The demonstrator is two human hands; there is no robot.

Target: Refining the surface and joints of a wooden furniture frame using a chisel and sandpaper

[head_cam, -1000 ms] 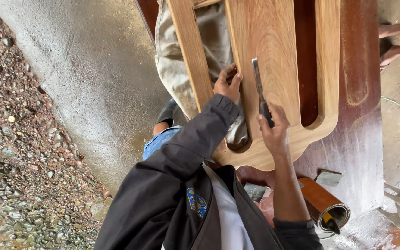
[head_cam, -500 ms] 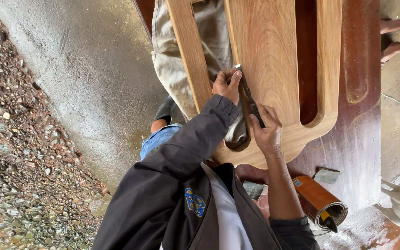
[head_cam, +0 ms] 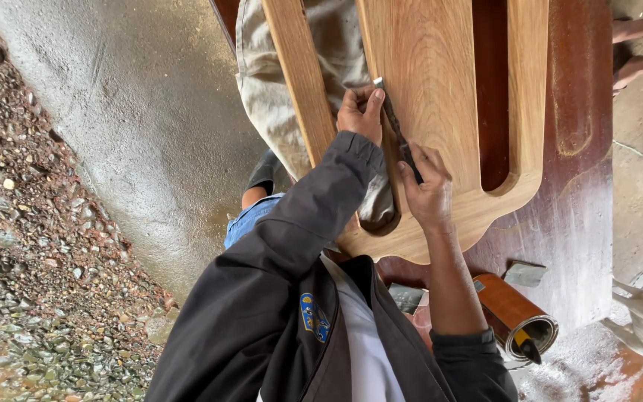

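Note:
A light wooden panel (head_cam: pixel 440 89) with long cut-out slots lies on a red-brown board (head_cam: pixel 574 149). A dark narrow file (head_cam: pixel 394 126) rests along the inner edge of the left slot. My left hand (head_cam: pixel 359 112), in a dark jacket sleeve, pinches the file's far tip. Nearer to me, my right hand (head_cam: pixel 427 190) grips the file's near end, with the forearm bare. A beige cloth (head_cam: pixel 277 97) hangs under the panel and shows through the slot.
A brown roll of sandpaper (head_cam: pixel 515 313) lies on the board near my right elbow, with a small grey scrap (head_cam: pixel 524 274) beside it. Another person's bare feet (head_cam: pixel 638 52) show at the top right. Concrete floor (head_cam: pixel 150 112) and gravel (head_cam: pixel 31 260) lie to the left.
My right hand has brought the file down from above the panel onto the slot edge. My left hand has taken hold of its tip, and both hands have moved farther along the slot.

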